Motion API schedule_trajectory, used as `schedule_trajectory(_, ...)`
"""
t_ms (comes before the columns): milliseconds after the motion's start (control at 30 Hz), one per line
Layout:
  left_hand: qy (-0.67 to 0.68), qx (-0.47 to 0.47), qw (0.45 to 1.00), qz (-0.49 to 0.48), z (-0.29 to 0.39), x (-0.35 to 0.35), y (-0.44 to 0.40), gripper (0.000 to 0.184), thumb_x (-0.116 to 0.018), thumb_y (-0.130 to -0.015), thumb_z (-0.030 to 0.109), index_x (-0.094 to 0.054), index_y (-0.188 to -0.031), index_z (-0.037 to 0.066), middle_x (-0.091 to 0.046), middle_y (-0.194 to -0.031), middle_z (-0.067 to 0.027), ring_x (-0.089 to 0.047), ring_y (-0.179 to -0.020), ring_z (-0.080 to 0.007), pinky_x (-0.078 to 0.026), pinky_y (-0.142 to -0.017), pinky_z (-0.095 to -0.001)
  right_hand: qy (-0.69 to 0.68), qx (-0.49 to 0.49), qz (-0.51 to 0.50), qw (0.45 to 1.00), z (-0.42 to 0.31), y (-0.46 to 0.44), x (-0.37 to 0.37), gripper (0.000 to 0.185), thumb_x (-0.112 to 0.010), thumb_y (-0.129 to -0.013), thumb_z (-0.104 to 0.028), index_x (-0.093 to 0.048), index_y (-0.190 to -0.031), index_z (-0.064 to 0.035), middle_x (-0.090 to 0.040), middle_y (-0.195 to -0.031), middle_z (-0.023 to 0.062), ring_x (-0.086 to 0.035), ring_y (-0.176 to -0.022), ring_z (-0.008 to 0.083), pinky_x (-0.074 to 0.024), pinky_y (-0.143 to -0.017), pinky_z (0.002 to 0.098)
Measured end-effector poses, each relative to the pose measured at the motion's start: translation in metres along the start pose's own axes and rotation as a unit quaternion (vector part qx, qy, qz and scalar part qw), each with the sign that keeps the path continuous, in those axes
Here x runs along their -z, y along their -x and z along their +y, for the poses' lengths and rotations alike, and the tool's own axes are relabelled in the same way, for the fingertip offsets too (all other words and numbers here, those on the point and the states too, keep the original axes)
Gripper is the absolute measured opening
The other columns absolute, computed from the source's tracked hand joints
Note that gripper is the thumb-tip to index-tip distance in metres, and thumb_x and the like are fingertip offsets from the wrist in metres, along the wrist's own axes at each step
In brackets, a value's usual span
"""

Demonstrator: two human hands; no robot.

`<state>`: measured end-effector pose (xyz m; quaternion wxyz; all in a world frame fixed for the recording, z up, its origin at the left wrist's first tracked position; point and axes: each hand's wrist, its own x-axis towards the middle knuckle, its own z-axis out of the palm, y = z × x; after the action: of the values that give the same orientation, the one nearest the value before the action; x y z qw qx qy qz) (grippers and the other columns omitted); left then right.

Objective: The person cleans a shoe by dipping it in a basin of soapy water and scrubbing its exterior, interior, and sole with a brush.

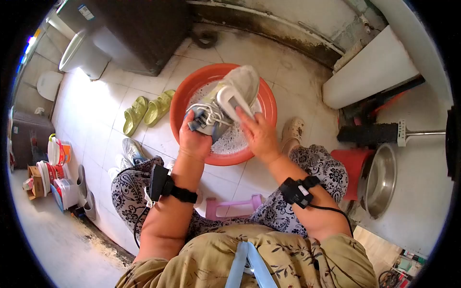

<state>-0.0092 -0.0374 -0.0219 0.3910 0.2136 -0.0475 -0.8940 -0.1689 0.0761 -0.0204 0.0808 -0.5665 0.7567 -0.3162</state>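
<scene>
A grey and white lace-up sneaker [211,113] is held over an orange basin [188,86], its toe pointing up and to the right. My left hand [194,139] grips the shoe at its heel end. In my right hand [260,136] is a white scrubbing brush [235,102], pressed against the shoe's side near the toe; its bristles are hidden. Foamy, soapy water [236,142] lies in the basin below.
Green slippers [135,115] stand left of the basin, and other sneakers [132,149] lie near my left leg. A pink stool [235,206] is between my legs. To the right are a metal bowl [382,180] and a black-bristled broom [367,133].
</scene>
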Motion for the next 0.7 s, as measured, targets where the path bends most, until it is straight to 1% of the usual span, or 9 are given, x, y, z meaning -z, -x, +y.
schedule_trajectory(67,-0.015,0.010,1.000,0.017,-0.004,0.002,0.000,0.032,-0.041,-0.091,0.024,-0.052,-0.108,-0.001,-0.058,-0.108,-0.0148,-0.055,-0.102,-0.0286,-0.040,-0.095,-0.0414,0.032,-0.030,0.025,0.999,0.020,-0.014,0.005,0.043,-0.055,-0.085,-0.018,-0.049,-0.126,-0.0285,-0.052,-0.081,0.0121,-0.055,-0.071,0.0306,-0.0461,-0.066,0.0418)
schedule_trajectory(133,-0.030,0.019,0.999,0.032,-0.006,0.009,-0.001,0.033,-0.039,-0.091,0.024,-0.052,-0.108,-0.001,-0.059,-0.107,-0.0146,-0.055,-0.101,-0.0285,-0.040,-0.095,-0.0407,0.125,-0.195,0.047,0.972,0.043,-0.024,0.013,0.041,-0.053,-0.087,-0.022,-0.048,-0.127,-0.0294,-0.053,-0.081,0.0125,-0.056,-0.070,0.0310,-0.0455,-0.065,0.0414)
schedule_trajectory(167,-0.028,0.023,0.999,0.029,-0.006,0.019,0.000,0.033,-0.039,-0.091,0.024,-0.052,-0.108,-0.001,-0.059,-0.107,-0.0144,-0.055,-0.101,-0.0285,-0.040,-0.094,-0.0406,0.124,-0.197,0.049,0.971,0.048,-0.023,0.014,0.041,-0.053,-0.087,-0.022,-0.048,-0.127,-0.0294,-0.053,-0.081,0.0125,-0.056,-0.070,0.0310,-0.0455,-0.065,0.0414)
schedule_trajectory(267,-0.025,0.026,0.999,0.020,-0.003,0.019,-0.003,0.034,-0.039,-0.092,0.027,-0.052,-0.107,-0.001,-0.059,-0.106,-0.0140,-0.056,-0.100,-0.0280,-0.040,-0.094,-0.0405,0.102,-0.188,0.049,0.976,0.046,-0.022,0.017,0.038,-0.048,-0.089,-0.027,-0.046,-0.127,-0.0261,-0.054,-0.088,0.0160,-0.058,-0.074,0.0340,-0.0473,-0.063,0.0432)
schedule_trajectory(367,-0.012,0.018,1.000,-0.003,-0.001,0.018,-0.009,0.036,-0.039,-0.092,0.030,-0.052,-0.107,0.000,-0.059,-0.107,-0.0137,-0.055,-0.100,-0.0275,-0.040,-0.094,-0.0406,0.015,-0.184,0.119,0.976,0.037,-0.014,0.006,0.039,-0.048,-0.089,-0.026,-0.046,-0.128,-0.0256,-0.055,-0.089,0.0161,-0.058,-0.074,0.0346,-0.0475,-0.064,0.0428)
schedule_trajectory(467,0.001,0.005,1.000,-0.027,0.001,0.018,-0.003,0.039,-0.039,-0.093,0.033,-0.052,-0.108,0.000,-0.058,-0.109,-0.0135,-0.054,-0.101,-0.0272,-0.040,-0.094,-0.0405,-0.029,-0.107,0.206,0.972,0.032,-0.013,-0.001,0.041,-0.050,-0.088,-0.024,-0.046,-0.128,-0.0266,-0.055,-0.089,0.0155,-0.058,-0.071,0.0342,-0.0475,-0.064,0.0415)
schedule_trajectory(533,0.002,0.009,1.000,0.012,-0.003,0.000,0.002,0.038,-0.044,-0.091,0.032,-0.052,-0.110,0.000,-0.057,-0.111,-0.0138,-0.054,-0.103,-0.0285,-0.039,-0.096,-0.0420,-0.060,-0.070,0.082,0.992,0.010,-0.002,0.006,0.042,-0.054,-0.087,-0.020,-0.048,-0.128,-0.0258,-0.054,-0.086,0.0129,-0.056,-0.077,0.0314,-0.0456,-0.070,0.0399)
schedule_trajectory(633,-0.055,0.018,0.997,0.043,-0.003,0.005,0.000,0.036,-0.047,-0.090,0.027,-0.051,-0.114,0.001,-0.057,-0.113,-0.0142,-0.053,-0.107,-0.0309,-0.037,-0.098,-0.0450,-0.017,-0.038,0.004,0.999,-0.007,0.012,0.000,0.041,-0.054,-0.086,-0.020,-0.049,-0.126,-0.0284,-0.054,-0.086,0.0126,-0.056,-0.076,0.0319,-0.0464,-0.067,0.0410)
schedule_trajectory(700,-0.046,0.061,0.995,0.062,-0.004,0.017,-0.004,0.034,-0.049,-0.087,0.020,-0.050,-0.114,-0.001,-0.057,-0.112,-0.0148,-0.054,-0.105,-0.0312,-0.038,-0.097,-0.0451,0.001,-0.038,0.035,0.999,0.013,-0.003,-0.004,0.040,-0.054,-0.087,-0.022,-0.049,-0.125,-0.0304,-0.053,-0.086,0.0124,-0.056,-0.073,0.0316,-0.0464,-0.063,0.0422)
